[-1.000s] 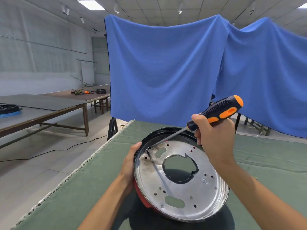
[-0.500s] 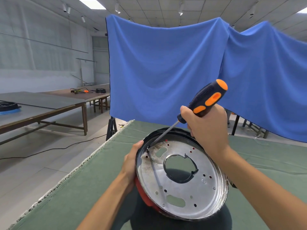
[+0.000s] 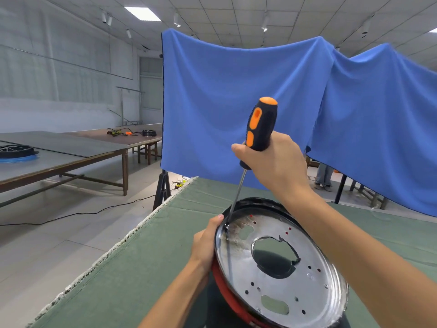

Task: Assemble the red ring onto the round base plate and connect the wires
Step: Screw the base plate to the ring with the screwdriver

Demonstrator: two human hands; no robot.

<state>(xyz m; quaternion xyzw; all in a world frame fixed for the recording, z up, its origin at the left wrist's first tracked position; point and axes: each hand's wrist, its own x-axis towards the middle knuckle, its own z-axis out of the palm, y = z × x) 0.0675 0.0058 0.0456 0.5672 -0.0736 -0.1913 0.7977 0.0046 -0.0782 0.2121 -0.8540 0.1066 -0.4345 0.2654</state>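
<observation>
Two hands on plate and screwdriver

Tilted on green felt-covered table (image 3: 132,268): round shiny metal base plate (image 3: 283,268), red ring (image 3: 227,294) beneath. Left hand (image 3: 205,242) gripping rim. Right hand (image 3: 274,162) clamped round orange-black screwdriver (image 3: 257,129), tip seemingly touching plate. Beyond, blue cloth backdrop (image 3: 236,102).

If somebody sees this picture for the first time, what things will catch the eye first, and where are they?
First the orange-and-black screwdriver, nearly upright at centre in the right hand, tip at the left rim of the shiny round base plate. The left hand holds that rim; the red ring shows beneath. A blue cloth hangs behind.
</observation>
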